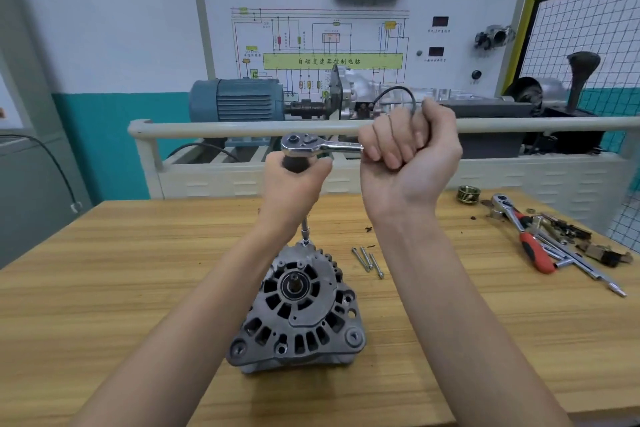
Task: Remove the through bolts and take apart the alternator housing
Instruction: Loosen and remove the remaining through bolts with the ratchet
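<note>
A person works a chrome ratchet on a long extension whose tip meets the far rim of the alternator, which stands on the wooden bench. The right hand has its grip curled tight round the ratchet handle; the left hand has its grip wrapped round the dark top of the extension under the ratchet head. Three removed through bolts lie just right of the alternator. A red-handled ratchet and loose parts sit at the bench's far right.
</note>
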Available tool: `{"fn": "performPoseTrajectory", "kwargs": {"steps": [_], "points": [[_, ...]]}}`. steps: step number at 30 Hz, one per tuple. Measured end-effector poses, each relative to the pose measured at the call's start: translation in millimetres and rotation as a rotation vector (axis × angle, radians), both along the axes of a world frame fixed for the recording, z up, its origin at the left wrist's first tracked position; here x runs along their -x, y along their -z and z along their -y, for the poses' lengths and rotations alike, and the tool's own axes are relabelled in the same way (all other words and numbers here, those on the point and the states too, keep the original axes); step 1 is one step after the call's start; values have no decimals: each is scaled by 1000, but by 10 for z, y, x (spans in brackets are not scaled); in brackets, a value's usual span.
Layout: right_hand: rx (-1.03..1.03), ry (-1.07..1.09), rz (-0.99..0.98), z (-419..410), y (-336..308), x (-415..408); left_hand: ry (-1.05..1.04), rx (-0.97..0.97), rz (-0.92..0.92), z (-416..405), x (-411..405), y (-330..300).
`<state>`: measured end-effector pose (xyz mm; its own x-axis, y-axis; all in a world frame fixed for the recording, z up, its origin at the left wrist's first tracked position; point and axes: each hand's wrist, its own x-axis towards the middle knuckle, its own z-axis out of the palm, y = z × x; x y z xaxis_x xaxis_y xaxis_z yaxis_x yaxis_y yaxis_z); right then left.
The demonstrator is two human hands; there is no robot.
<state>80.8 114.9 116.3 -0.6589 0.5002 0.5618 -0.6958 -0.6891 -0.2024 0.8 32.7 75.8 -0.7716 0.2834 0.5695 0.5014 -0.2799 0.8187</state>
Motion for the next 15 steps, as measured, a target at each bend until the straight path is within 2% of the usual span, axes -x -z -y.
{"fn": "performPoseTrajectory", "kwargs": {"steps": [3, 7, 9, 12, 15], "points": [[-5, -46, 22, -49, -49, -3, 45, 100, -45, 51, 0, 3], [4, -346, 148, -255, -206, 162, 358, 340, -201, 221, 66, -121], [-3, -462, 194, -310, -276, 248, 446, 416, -222, 213, 64, -158], [8, -498, 222, -328, -308, 292, 455, 354, -104, 146, 48, -135], [46, -402, 161, -290, -210, 226, 334, 256, -83, 109, 43, -84]]}}
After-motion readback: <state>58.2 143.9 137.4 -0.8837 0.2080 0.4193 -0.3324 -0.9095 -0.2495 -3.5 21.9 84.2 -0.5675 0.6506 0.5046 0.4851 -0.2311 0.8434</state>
